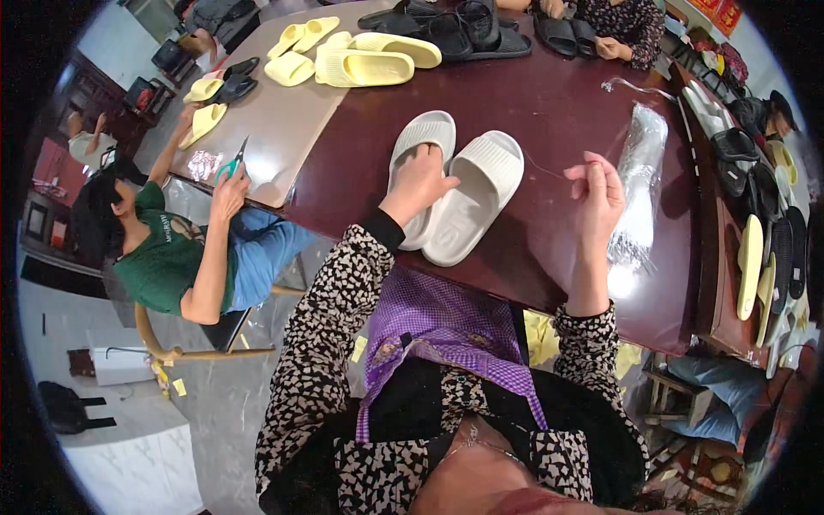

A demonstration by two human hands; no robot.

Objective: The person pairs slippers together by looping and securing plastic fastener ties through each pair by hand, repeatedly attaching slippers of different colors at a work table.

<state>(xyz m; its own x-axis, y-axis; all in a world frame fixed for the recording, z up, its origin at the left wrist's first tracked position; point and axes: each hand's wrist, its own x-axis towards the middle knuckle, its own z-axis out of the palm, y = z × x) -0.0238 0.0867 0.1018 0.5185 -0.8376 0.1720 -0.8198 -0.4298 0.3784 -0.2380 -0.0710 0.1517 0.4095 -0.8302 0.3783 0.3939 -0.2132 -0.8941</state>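
Note:
A pair of off-white slide slippers lies on the dark red table in front of me, side by side with the toes away from me. My left hand (421,184) grips the left slipper (427,129), its fingers tucked in at the strap and the fingertips partly hidden. The right slipper (493,167) touches it, close to my left thumb. To the right, my right hand (598,193) is raised with thumb and finger pinched on a thin clear strand (542,168), which runs toward the right slipper. Beside that hand lies a clear plastic bag of thin white strands (639,184).
Pale yellow slippers (365,67) and black slippers (468,34) stand along the far side. At left sits a person in green (167,249) holding teal-handled scissors (230,167). Another person's hands (611,48) are across the table. A raised rack of mixed slippers (760,206) borders the right.

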